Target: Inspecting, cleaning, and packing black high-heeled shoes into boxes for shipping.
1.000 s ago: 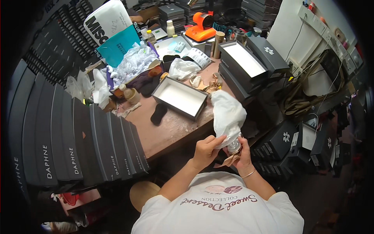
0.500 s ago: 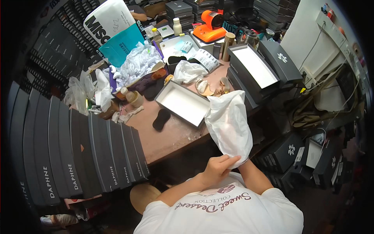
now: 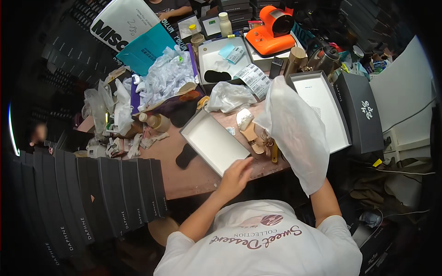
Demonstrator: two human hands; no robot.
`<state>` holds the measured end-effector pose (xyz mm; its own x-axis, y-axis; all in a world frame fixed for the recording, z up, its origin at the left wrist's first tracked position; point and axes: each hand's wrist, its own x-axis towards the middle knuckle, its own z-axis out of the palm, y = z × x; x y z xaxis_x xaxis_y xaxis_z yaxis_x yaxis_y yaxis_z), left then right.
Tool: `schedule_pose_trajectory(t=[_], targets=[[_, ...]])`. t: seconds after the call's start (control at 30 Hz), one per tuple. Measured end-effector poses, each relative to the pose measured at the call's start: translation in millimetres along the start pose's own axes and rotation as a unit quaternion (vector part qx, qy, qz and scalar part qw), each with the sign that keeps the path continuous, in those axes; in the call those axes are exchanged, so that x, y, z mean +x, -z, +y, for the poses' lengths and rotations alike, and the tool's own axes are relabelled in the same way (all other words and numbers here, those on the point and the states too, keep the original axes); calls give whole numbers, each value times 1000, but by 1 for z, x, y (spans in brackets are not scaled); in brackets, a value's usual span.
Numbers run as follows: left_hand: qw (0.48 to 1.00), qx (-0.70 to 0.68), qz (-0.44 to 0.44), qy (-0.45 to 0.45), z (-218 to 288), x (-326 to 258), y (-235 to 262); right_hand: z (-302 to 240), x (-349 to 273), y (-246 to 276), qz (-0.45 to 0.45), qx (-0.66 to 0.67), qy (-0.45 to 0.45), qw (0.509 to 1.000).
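Note:
A white translucent bag (image 3: pixel 299 133) is pulled over my right hand and wrist. My right forearm goes into its lower end, so those fingers are hidden inside. My left hand (image 3: pixel 235 178) is at the table's front edge, beside the near corner of an open grey shoe box (image 3: pixel 214 143) with a white inside. Its fingers look stretched and slightly apart, holding nothing. Between the box and the bag lies a tan sandal (image 3: pixel 250 132). Close to it, partly covered by the bag, is another brown strappy piece (image 3: pixel 267 139). A black insole-shaped pad (image 3: pixel 186 156) lies left of the box.
Another open box (image 3: pixel 317 101) and a dark lid (image 3: pixel 360 112) stand at the right. Crumpled white paper (image 3: pixel 168 78) fills a purple box at the back left. An orange tape dispenser (image 3: pixel 270 32) is behind. Stacked grey boxes (image 3: pixel 106 193) line the left; a person's arm (image 3: pixel 177 12) shows beyond.
My left hand has let go of the bag and moved left toward the shoe box. The bagged right hand has moved up and right. The view has shifted, uncovering the sandal.

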<state>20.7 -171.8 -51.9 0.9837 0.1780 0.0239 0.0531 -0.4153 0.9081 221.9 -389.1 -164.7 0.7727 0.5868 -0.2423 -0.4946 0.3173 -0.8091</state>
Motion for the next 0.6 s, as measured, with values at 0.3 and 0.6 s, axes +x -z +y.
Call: schedule_pose_trajectory(t=[0.3, 0.6], targets=[[933, 351, 79, -35, -126, 175, 45, 56, 46, 28, 91, -351, 27, 932], [960, 222, 164, -38, -218, 246, 35, -68, -92, -134, 47, -545, 74, 834]])
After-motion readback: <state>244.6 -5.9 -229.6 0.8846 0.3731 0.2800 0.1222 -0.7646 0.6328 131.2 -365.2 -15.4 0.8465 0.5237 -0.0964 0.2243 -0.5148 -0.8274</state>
